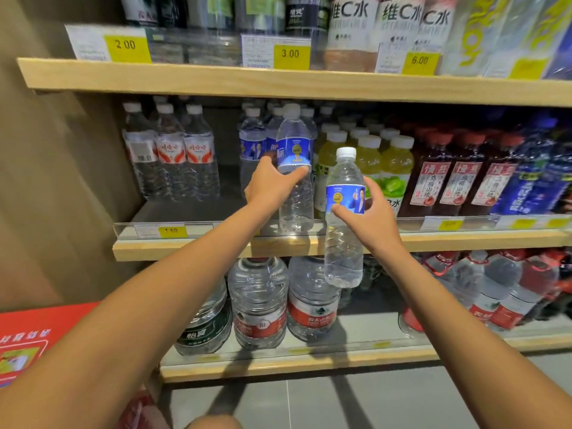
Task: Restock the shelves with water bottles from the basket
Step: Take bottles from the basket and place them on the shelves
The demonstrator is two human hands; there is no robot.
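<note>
My left hand [272,184] grips a clear water bottle with a blue label [294,168], which stands upright at the front of the middle shelf [185,247], in front of a row of like bottles [252,140]. My right hand [371,209] grips a second blue-labelled water bottle [344,212] by its label. This one hangs upright in the air in front of the shelf edge, just right of the first bottle. The basket is not in view.
Red-labelled water bottles [182,153] stand at the left of the middle shelf, with a gap beside them. Green drinks [383,162] and dark red drinks [458,178] fill the right. Large water jugs [258,301] occupy the bottom shelf. A red box [28,339] sits lower left.
</note>
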